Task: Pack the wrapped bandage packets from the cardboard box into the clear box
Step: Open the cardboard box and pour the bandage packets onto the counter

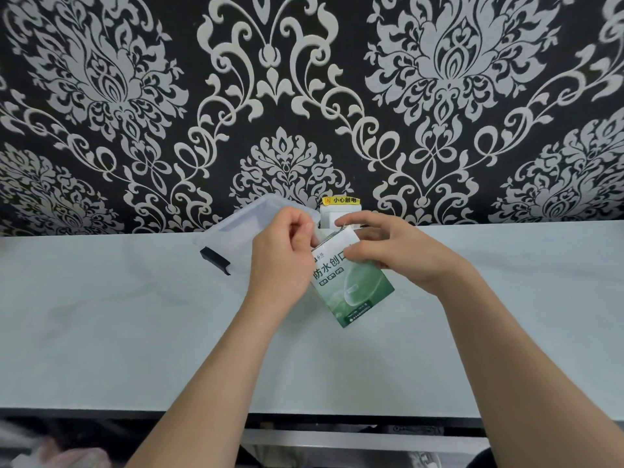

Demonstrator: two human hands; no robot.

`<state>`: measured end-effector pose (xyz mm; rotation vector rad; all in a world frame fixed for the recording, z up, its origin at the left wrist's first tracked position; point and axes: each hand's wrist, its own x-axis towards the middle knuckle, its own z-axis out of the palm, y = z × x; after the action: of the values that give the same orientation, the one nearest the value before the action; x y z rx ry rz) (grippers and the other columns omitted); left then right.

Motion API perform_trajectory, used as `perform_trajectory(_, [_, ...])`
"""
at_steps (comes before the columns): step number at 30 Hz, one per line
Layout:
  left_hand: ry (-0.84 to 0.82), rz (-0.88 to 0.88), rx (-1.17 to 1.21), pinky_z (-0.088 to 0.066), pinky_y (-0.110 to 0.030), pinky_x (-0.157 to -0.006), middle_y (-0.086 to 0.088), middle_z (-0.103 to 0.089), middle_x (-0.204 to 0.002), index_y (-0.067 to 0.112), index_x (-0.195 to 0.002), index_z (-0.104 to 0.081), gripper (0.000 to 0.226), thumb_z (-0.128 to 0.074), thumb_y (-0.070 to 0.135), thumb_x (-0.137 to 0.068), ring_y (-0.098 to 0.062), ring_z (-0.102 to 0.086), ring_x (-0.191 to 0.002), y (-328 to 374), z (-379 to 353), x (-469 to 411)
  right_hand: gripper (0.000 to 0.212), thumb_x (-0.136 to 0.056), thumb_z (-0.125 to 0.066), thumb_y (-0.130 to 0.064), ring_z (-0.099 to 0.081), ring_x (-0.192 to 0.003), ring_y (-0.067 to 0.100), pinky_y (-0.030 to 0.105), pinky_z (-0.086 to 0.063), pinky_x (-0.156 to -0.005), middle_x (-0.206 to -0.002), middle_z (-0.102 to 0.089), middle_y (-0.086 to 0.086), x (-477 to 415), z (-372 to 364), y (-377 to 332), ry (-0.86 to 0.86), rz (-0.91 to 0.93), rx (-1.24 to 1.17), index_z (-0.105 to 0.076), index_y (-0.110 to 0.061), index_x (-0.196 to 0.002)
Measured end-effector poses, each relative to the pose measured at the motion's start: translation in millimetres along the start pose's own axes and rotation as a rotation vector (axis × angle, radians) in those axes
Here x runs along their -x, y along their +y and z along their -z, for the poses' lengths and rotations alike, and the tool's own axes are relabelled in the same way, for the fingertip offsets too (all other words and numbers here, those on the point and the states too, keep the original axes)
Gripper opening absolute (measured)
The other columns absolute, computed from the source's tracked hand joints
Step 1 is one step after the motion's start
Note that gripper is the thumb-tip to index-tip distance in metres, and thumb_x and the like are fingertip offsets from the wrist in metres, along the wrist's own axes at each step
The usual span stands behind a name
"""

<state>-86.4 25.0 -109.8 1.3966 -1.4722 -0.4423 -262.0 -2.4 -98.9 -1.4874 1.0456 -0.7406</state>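
Head view. A person's two hands meet over a pale counter [135, 332] that runs along a wall papered in a black-and-white damask pattern.

The cardboard box [354, 292], green and white with printed characters on its front, is held between the hands just right of the frame's middle. Its long axis is tilted: the lower end points down and to the right, toward the person, and the upper end points up and slightly left, toward the wall. The printed face is turned to the camera. Whether the lower corner touches the counter cannot be told.

The left hand [283, 251] has its fingers curled, with thumb and forefinger pinching at the upper left edge of the cardboard box. What exactly lies in the pinch is hidden.

The right hand [388, 251] grips the upper end, thumb laid across the front face and fingers arched and spread over the top.

The clear box [233, 231], with a black latch [216, 260], lies on the counter behind the left hand, close to the wall.

A white wall socket [329, 214] under a yellow label [341, 199] shows above the right hand's fingers.
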Motion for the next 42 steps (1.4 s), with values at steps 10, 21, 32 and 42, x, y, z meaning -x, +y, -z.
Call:
perform_trajectory(10, [-0.175,0.259,0.471,-0.045,-0.019,-0.061,0.003,-0.072,-0.081,0.016,-0.098,-0.064,0.008,-0.057,0.013,-0.095,-0.003,-0.056,-0.062,12.2,12.8,-0.8,0.039,-0.075,-0.081,-0.03,-0.067,-0.1,0.012,0.031,-0.054,-0.093,-0.113,-0.067,0.008,-0.2,-4.8,4.8,0.072,0.07,0.015,-0.068,-0.033,-0.111])
perform_trajectory(21, [-0.415,0.3,0.084,-0.05,-0.022,-0.086,0.013,-0.071,-0.095,0.027,-0.125,-0.059,0.074,-0.079,0.043,-0.056,0.002,-0.067,-0.09,6.5,18.9,-1.3,0.066,-0.058,-0.086,-0.036,-0.056,-0.123,0.012,0.039,-0.039,-0.111,-0.122,-0.066,-0.002,-4.5,-2.7,9.3,0.014,0.151,-0.02,-0.067,-0.028,-0.121])
perform_trajectory(32, [-0.257,0.567,0.544,-0.059,-0.035,-0.068,-0.01,-0.075,-0.087,0.007,-0.103,-0.067,0.019,-0.059,0.022,-0.094,-0.024,-0.073,-0.077,2.2,20.2,-7.2,0.07,-0.066,-0.083,-0.006,-0.061,-0.119,0.02,0.038,-0.051,-0.097,-0.129,-0.064,0.001,0.3,13.1,12.5,-0.13,0.097,-0.153,-0.058,-0.022,-0.13])
perform_trajectory(42, [0.015,0.461,0.62,-0.058,-0.03,-0.072,-0.005,-0.075,-0.097,0.014,-0.096,-0.069,0.018,-0.053,0.023,-0.099,-0.019,-0.071,-0.089,10.4,-12.1,-4.5,0.033,-0.093,-0.061,-0.007,-0.067,-0.105,0.011,0.029,-0.052,-0.091,-0.112,-0.072,-0.009,2.4,9.1,6.9,-0.001,0.167,0.044,-0.063,-0.024,-0.121])
